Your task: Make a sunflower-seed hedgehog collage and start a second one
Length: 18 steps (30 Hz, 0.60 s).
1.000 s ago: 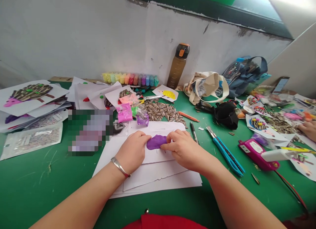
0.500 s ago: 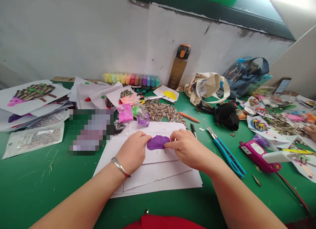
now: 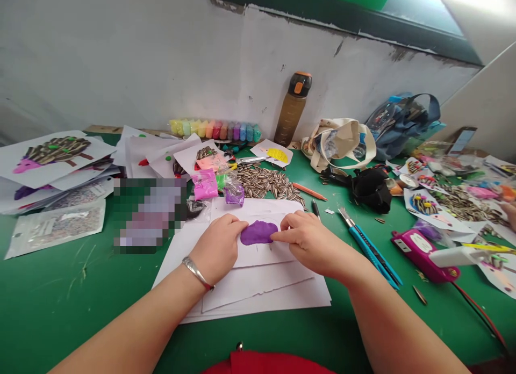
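Observation:
A flat, lumpy-edged patch of purple modelling clay (image 3: 258,232) lies on the top white paper sheet (image 3: 242,259), over faint pencil lines. At the clay's left edge, my left hand (image 3: 220,239) is closed, its bent fingertips against clay and paper; some fingers are hidden. My right hand (image 3: 308,237) is closed too, curled at the right edge, with a fingertip pressing the clay. Behind the paper lie a purple clay packet (image 3: 234,194), a pink clay packet (image 3: 205,184) and a heap of striped sunflower seeds (image 3: 266,181).
Right of the paper are a black pen (image 3: 315,207), blue cutters (image 3: 373,253) and a magenta glue gun (image 3: 423,256). A bottle (image 3: 292,110) stands by the wall. Seed-covered hedgehog pictures (image 3: 56,151) are stacked at left. Another person's hand (image 3: 511,214) shows at far right.
My right fingertips have shifted very slightly along the clay's right edge. My left hand keeps its place. The other person's hand at far right has moved a little.

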Each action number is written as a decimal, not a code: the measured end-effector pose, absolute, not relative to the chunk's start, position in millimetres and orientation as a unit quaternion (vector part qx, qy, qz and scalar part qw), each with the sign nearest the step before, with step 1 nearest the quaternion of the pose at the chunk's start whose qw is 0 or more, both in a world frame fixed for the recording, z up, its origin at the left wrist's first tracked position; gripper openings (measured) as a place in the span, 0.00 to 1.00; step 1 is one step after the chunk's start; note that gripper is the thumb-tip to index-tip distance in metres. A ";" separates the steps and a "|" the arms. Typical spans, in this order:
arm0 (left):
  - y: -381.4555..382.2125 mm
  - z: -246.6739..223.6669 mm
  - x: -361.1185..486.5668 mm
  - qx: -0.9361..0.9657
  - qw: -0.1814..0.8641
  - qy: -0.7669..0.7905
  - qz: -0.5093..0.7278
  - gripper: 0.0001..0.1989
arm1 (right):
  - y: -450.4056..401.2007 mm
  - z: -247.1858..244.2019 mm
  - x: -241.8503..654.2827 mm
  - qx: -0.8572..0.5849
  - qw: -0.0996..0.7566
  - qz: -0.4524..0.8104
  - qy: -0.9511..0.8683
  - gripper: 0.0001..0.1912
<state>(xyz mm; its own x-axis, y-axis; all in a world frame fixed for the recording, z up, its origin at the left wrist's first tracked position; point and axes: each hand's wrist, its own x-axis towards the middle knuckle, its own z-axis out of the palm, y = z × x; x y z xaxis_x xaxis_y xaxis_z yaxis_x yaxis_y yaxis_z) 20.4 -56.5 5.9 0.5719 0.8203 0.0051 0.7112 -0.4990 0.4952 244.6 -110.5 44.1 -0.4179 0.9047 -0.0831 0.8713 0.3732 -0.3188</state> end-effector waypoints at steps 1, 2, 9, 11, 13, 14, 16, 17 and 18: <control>-56.5 5.7 20.4 0.857 0.226 0.446 0.121 0.20 | -110.5 44.0 244.0 -0.538 0.043 0.155 -0.828 0.24; -56.4 5.6 20.4 0.857 0.226 0.447 0.121 0.20 | -110.5 43.8 243.4 -0.538 0.034 0.152 -0.829 0.24; -56.1 4.6 20.1 0.859 0.219 0.445 0.127 0.20 | -110.9 44.8 246.4 -0.528 0.035 0.160 -0.833 0.23; -56.3 4.2 19.9 0.860 0.219 0.444 0.127 0.20 | -110.5 45.1 247.8 -0.534 0.051 0.163 -0.828 0.25; -56.4 4.2 19.8 0.860 0.221 0.443 0.128 0.20 | -110.1 44.9 247.8 -0.539 0.056 0.162 -0.825 0.25; -56.4 4.4 19.8 0.859 0.221 0.443 0.128 0.20 | -110.0 44.6 247.1 -0.540 0.052 0.160 -0.825 0.25; -56.4 4.8 19.8 0.859 0.222 0.443 0.128 0.20 | -110.0 43.9 245.2 -0.540 0.036 0.154 -0.826 0.23; -56.4 4.9 19.9 0.859 0.222 0.444 0.127 0.20 | -110.2 43.8 244.2 -0.540 0.027 0.151 -0.828 0.23; -56.4 5.0 19.9 0.859 0.222 0.444 0.127 0.20 | -110.6 43.7 243.3 -0.540 0.019 0.147 -0.829 0.22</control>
